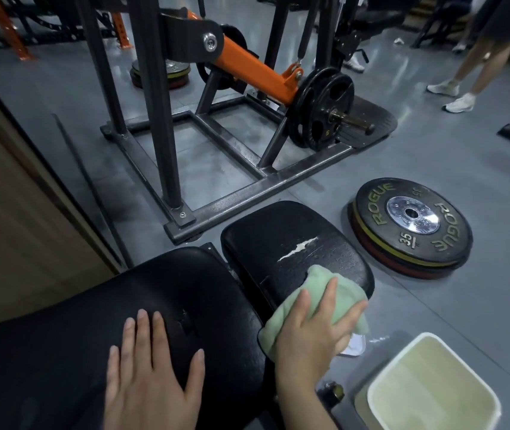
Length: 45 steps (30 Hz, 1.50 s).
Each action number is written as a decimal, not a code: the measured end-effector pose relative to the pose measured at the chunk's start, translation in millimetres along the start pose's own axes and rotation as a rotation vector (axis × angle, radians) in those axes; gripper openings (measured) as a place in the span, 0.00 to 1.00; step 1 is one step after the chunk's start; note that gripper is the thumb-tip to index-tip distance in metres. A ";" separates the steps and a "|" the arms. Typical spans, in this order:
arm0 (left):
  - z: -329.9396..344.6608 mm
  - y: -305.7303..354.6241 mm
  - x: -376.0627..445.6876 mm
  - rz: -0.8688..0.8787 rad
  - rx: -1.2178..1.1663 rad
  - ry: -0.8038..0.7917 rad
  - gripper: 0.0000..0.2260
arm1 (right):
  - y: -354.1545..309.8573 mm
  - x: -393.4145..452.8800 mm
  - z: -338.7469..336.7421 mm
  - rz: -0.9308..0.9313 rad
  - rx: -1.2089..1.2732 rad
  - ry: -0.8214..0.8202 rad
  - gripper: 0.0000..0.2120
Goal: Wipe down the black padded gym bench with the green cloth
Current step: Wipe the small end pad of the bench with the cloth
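Note:
The black padded gym bench fills the lower left, with a large back pad (70, 336) and a smaller seat pad (281, 237) that has a white tear in its cover. My right hand (312, 333) presses the green cloth (325, 293) flat against the near right corner of the seat pad, fingers spread over it. Flat on the back pad rests my left hand (151, 373), fingers apart and holding nothing.
A white tub of cloudy water (433, 389) stands on the grey floor at lower right. A stack of Rogue weight plates (408, 225) lies right of the seat. A plate-loaded machine frame (247, 187) stands just beyond. A person's legs (464, 72) are at far right.

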<state>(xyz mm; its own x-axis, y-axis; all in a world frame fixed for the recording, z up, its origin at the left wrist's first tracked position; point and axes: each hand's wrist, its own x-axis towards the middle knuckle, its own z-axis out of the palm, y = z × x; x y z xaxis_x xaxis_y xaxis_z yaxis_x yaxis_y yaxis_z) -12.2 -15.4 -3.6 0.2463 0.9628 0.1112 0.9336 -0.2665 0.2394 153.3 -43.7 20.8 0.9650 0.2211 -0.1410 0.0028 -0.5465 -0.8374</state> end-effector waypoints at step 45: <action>-1.2 3.7 -4.1 0.012 0.103 0.063 0.35 | -5.5 37.9 -4.4 0.020 -0.022 0.019 0.25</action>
<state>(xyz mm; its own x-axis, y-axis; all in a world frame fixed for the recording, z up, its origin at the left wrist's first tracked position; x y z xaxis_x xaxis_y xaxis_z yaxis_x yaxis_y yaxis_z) -10.1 -20.3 -2.0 0.2435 0.9540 0.1747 0.9535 -0.2685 0.1373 191.0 -35.8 22.4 0.9698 0.1942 -0.1475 -0.0114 -0.5682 -0.8228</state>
